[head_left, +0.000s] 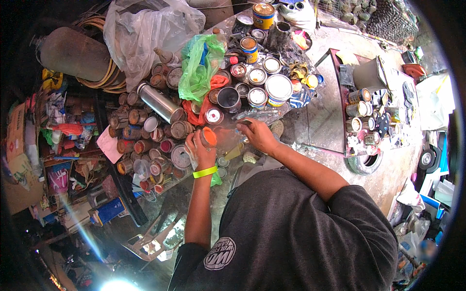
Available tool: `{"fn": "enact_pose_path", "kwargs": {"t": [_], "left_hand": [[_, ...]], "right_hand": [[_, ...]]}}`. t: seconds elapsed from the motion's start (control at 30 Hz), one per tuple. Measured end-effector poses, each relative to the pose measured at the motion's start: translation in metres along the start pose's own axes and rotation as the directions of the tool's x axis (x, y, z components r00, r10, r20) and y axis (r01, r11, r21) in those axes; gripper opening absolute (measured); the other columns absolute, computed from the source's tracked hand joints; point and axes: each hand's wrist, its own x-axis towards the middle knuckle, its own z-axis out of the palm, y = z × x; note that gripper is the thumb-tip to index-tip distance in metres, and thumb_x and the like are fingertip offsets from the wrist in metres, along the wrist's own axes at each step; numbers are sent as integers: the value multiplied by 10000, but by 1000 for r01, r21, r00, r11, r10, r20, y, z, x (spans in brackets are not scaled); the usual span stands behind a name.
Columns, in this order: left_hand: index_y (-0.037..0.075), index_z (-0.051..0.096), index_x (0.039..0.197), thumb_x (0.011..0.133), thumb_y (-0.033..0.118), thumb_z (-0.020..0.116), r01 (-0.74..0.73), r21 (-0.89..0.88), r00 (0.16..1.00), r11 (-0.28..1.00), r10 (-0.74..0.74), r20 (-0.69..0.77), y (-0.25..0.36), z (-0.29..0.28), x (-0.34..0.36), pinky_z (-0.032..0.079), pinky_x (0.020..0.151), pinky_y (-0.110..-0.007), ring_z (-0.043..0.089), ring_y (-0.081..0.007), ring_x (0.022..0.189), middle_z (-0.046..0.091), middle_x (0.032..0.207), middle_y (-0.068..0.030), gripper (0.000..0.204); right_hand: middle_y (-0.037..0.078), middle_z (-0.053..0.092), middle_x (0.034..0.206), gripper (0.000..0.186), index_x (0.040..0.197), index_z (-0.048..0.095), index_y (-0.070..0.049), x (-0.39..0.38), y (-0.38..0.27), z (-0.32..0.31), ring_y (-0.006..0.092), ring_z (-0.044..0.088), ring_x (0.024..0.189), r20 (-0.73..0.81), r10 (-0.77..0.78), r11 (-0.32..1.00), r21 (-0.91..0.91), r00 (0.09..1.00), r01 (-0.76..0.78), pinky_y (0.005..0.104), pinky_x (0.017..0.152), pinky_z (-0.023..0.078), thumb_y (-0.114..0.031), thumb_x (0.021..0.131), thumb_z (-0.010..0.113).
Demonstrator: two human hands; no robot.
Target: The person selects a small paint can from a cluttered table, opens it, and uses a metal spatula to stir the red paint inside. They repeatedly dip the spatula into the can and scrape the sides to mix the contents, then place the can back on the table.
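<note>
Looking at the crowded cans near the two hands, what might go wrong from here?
The left hand holds a small orange-topped container; if loose material is inside, tilting might spill it.
The dark open can stands close among other cans, so a bump could perhaps knock it over; its contents are unclear.
The silver cylinder lies on its side beside cans, and might roll against them if pushed.

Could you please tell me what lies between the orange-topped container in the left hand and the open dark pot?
In the head view, a white-lidded, red-marked can lies between the container and the pot.
</note>
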Motion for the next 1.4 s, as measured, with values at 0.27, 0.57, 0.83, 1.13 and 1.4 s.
{"fn": "enact_pose_path", "kwargs": {"t": [0.27,0.57,0.83,1.13,1.4], "left_hand": [[77,464,1438,687,112,821,112,-228,987,967,-134,-84,-13,30,-14,391,1084,-558,488,-426,1284,532,1322,-208,832],[17,425,1455,720,177,827,409,-496,894,766,-445,51,-42,67,-39,492,986,-483,592,-366,1171,576,1281,-212,852],[195,468,1415,794,146,785,693,-721,640,-4,-457,618,-27,49,-37,587,863,-461,646,-230,1073,625,1221,-45,699],[86,477,1488,917,234,639,565,-521,689,-640,18,725,-53,69,-66,546,1008,-596,630,-366,1251,620,1400,-147,611],[109,362,1558,789,46,804,300,-851,893,-432,-188,410,-17,3,-104,454,1119,-446,509,-258,1384,522,1499,-86,889]], "right_hand": [[289,684,936,237,1080,648,1,4,4,0,499,651,925,4,8,1000,-22,1000,-8,533,756,512,-223,1002,645],[279,686,938,261,1065,646,10,7,0,1,494,646,921,47,30,999,-30,998,-28,507,771,507,-244,1009,641],[274,698,961,300,1109,659,6,6,10,-3,494,649,924,-25,27,998,-64,999,-28,495,791,513,-280,1024,629],[227,699,786,381,961,732,27,13,51,5,266,662,691,-18,-1,995,-105,1000,-1,392,672,496,-320,1054,607],[72,752,788,432,898,759,37,15,22,14,152,636,702,1,124,990,65,992,-124,326,702,489,-327,1070,603]]}}
